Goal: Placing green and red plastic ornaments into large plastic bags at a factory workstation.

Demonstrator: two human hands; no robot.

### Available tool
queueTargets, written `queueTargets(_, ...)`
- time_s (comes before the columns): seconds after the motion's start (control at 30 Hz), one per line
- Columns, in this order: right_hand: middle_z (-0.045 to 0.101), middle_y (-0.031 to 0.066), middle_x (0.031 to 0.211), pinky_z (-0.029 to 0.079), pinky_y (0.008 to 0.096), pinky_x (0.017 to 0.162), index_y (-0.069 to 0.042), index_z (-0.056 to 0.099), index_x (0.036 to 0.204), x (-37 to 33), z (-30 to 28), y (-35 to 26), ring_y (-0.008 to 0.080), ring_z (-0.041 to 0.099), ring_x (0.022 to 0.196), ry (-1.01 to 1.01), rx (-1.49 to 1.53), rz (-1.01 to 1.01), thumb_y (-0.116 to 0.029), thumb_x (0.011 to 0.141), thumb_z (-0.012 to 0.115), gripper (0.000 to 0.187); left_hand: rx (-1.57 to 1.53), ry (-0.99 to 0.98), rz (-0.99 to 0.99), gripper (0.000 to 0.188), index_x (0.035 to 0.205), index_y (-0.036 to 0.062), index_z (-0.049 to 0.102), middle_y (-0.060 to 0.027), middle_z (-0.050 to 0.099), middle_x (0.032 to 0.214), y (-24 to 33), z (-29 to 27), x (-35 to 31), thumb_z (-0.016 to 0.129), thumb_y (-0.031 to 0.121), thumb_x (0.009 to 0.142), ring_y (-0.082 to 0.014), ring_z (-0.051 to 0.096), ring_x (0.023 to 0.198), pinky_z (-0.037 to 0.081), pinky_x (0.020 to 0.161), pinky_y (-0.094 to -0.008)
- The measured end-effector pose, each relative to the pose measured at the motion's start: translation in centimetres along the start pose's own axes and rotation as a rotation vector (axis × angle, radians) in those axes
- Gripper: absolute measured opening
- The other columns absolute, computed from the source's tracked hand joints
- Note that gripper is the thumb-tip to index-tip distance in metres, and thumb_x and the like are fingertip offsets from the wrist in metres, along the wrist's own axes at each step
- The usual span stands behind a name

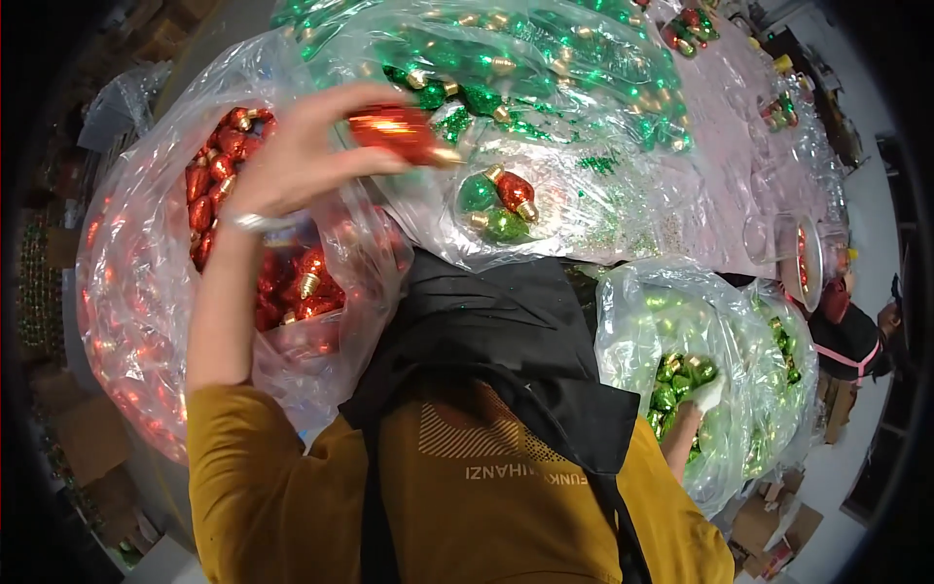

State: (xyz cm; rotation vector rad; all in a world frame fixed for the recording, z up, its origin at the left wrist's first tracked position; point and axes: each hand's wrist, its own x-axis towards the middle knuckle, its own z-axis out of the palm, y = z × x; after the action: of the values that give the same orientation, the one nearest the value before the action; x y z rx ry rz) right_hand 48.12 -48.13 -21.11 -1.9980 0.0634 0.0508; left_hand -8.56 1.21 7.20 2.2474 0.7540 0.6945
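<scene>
My left hand (pixel 297 146) is raised over the table edge, fingers and thumb wrapped round a red bulb-shaped ornament (pixel 394 134) with a gold cap, smeared by motion. Below that hand, a clear plastic bag (pixel 122 321) holds many shiny red bulb ornaments (pixel 309 282). My right hand (pixel 693 409), with something white on it, reaches into a clear bag (pixel 623 331) among light green bulb ornaments (pixel 671 384); its fingers are hidden. On the plastic-covered table lies a small group: a red bulb (pixel 516 193), a dark green bulb (pixel 477 193) and a light green bulb (pixel 506 228).
A large clear bag of dark green bulbs (pixel 545 58) covers the back of the table, with green glitter scattered before it. Mixed bulb clusters (pixel 691 31) lie at the far right. Another person (pixel 846 336) is at the right edge. Cardboard boxes (pixel 92 433) stand at left.
</scene>
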Motion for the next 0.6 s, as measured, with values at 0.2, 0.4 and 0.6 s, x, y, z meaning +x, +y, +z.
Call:
queueTargets(0.2, 0.061, 0.0108, 0.093, 0.054, 0.0303, 0.067, -0.006, 0.056, 0.093, -8.6, 14.8, -13.0, 0.0232, 0.061, 0.085, -0.632, 0.747, 0.186, -0.023, 0.086, 0.054, 0.018, 0.063, -0.416, 0.166, 0.05, 0.109, 0.0003, 0.061, -0.0169, 0.064, 0.103, -1.1, 9.1, 8.0, 0.078, 0.028, 0.071, -0.0269, 0.062, 0.092, 0.048, 0.081, -0.0354)
queueTargets(0.4, 0.064, 0.0119, 0.085, 0.052, 0.0394, 0.071, -0.002, 0.058, 0.096, -20.1, 27.3, -25.9, 0.0256, 0.063, 0.08, -1.319, 0.557, 0.217, -0.026, 0.086, 0.055, 0.026, 0.187, -0.846, 0.069, 0.038, 0.106, 0.0059, 0.064, -0.017, 0.064, 0.098, -5.0, 12.7, 8.6, 0.072, 0.027, 0.076, -0.0309, 0.061, 0.091, 0.047, 0.081, -0.0373)
queueTargets(0.6, 0.063, 0.0171, 0.105, 0.052, 0.0359, 0.08, 0.002, 0.056, 0.107, -22.9, 38.2, -32.1, 0.0243, 0.063, 0.088, -1.509, -0.74, -0.773, -0.024, 0.085, 0.049, 0.035, 0.38, -1.028, 0.16, 0.032, 0.103, 0.007, 0.065, -0.0161, 0.064, 0.095, -5.4, 12.8, 10.0, 0.067, 0.029, 0.08, -0.033, 0.06, 0.09, 0.046, 0.082, -0.0387)
